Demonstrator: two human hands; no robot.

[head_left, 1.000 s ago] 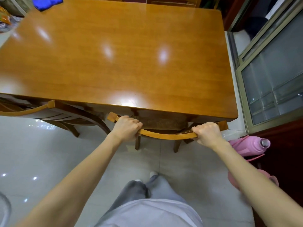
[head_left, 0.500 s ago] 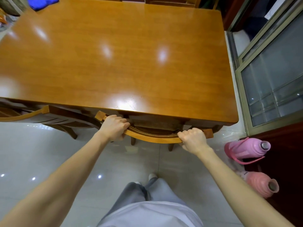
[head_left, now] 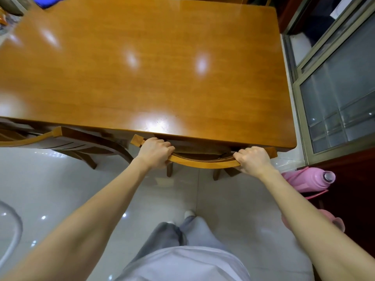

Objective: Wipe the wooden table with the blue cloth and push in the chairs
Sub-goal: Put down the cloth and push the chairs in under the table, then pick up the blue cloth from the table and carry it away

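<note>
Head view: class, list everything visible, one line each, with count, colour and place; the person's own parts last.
Table: one, orange-brown wood, centre.
Cloth: one, blue, table's far-left corner.
Near chair: one, brown, seat under near edge.
Left chair: one, brown, under table's left side.
Flasks: two, pink, floor at right.
Glass panel: one, grey-framed, right.
Floor: pale tiles, below.
Left grip: one, holds near chair's top rail.
Right grip: one, holds same rail.

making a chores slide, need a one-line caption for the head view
Left hand and right hand grip the curved top rail of a wooden chair at the wooden table.
</note>
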